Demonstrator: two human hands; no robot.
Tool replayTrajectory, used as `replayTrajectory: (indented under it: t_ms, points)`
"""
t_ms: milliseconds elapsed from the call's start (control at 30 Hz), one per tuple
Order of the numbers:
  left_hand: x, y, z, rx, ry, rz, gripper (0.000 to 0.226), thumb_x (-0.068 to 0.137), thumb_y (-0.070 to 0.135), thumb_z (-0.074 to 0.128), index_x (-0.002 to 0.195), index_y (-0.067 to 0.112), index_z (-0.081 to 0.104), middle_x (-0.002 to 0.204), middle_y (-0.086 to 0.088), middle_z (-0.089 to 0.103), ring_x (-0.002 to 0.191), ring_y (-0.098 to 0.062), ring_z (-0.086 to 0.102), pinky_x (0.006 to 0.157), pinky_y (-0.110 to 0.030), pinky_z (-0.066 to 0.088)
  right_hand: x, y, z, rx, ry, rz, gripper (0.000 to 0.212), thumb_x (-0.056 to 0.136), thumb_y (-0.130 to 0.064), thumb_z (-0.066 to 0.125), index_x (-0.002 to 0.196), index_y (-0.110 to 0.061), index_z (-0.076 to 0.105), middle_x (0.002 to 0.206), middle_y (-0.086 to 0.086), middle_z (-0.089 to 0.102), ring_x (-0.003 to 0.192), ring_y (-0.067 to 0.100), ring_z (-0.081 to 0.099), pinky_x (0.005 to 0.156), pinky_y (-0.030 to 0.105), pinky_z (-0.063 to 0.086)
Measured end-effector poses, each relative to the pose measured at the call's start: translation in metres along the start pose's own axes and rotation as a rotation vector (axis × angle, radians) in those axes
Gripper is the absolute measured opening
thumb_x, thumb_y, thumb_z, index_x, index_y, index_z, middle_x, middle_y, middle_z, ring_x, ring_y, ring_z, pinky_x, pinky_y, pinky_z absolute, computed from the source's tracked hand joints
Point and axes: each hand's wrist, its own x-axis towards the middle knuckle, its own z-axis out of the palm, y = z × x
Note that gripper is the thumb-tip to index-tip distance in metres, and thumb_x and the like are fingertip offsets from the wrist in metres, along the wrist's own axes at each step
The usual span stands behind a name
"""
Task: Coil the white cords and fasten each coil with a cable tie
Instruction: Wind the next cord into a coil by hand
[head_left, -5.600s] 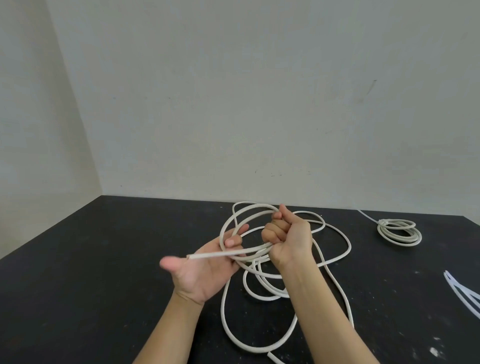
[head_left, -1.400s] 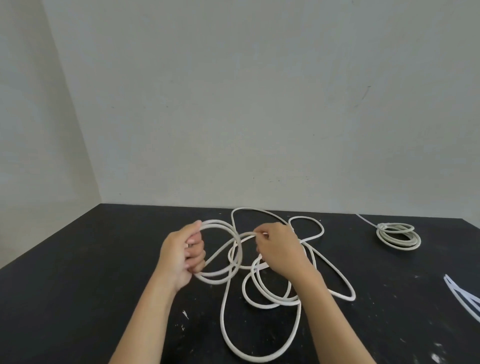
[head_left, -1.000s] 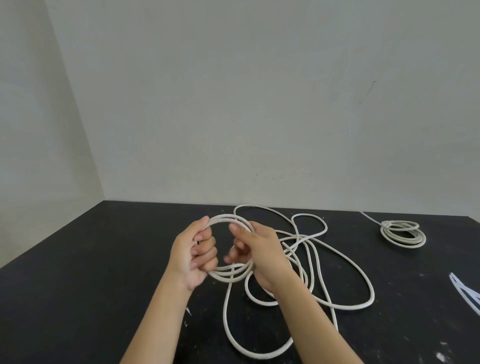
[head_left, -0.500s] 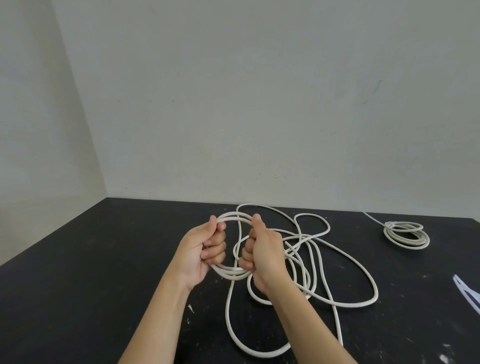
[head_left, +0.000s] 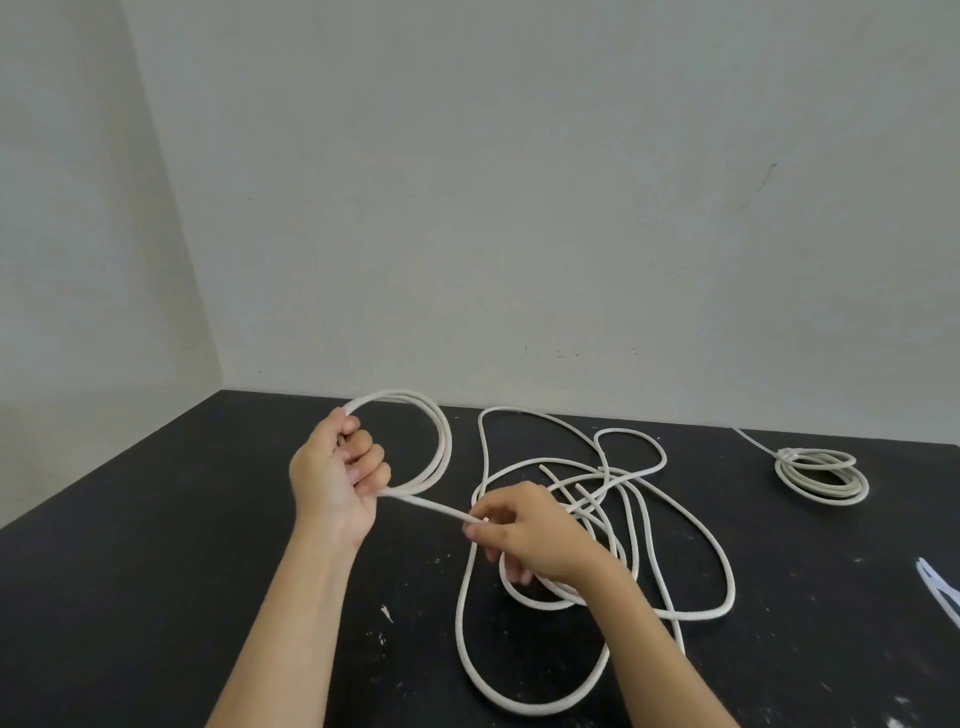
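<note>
My left hand grips a small upright coil of white cord, a few loops wide, above the black table. From that coil a straight stretch of cord runs down to my right hand, which pinches it between thumb and fingers. Behind and under my right hand the remainder of the white cord lies in loose tangled loops on the table. A second, finished coil lies at the back right, a thin tail sticking out toward the wall.
White cable ties lie at the right edge of the view. Pale walls close off the table at the back and left. The tabletop is flecked with white paint spots.
My hands have drawn apart: the left has carried the coil up and left, the right has slid down along the cord toward the loose loops.
</note>
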Motion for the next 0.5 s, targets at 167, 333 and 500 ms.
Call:
replayTrajectory:
  t_ms: [167,333,500]
  points:
    - [-0.003,0.005,-0.004,0.393,-0.204,-0.031,0.032,0.094,0.01,0.04,0.062,0.013,0.035,0.041,0.006,0.022,0.031,-0.006,0.015,0.042,-0.017,0.008,-0.007,0.001,-0.021,0.04,-0.007,0.179,0.019,0.083,-0.02,0.061,0.071,-0.007,0.066,0.052,0.0,0.053,0.04,0.011,0.044,0.04,0.02,0.034]
    - [-0.02,-0.001,0.007,0.918,-0.516,-0.09,0.034,0.094,0.009,0.043,0.06,0.012,0.035,0.048,0.002,0.024,0.04,-0.011,0.015,0.04,-0.018,0.014,-0.005,0.001,-0.028,0.402,0.084,0.341,0.006,0.077,0.001,0.058,0.074,0.004,0.062,0.057,0.01,0.052,0.039,0.01,0.034,0.039,0.019,0.024]
    - [-0.031,-0.018,0.025,1.361,-0.688,-0.159,0.028,0.092,0.018,0.048,0.065,0.014,0.051,0.049,0.004,0.038,0.037,-0.007,0.029,0.041,-0.019,0.025,-0.003,-0.005,-0.033,0.69,0.095,0.383,0.023,0.087,0.009,0.039,0.101,-0.002,0.054,0.076,0.022,0.065,0.056,0.019,0.062,0.049,0.023,0.049]
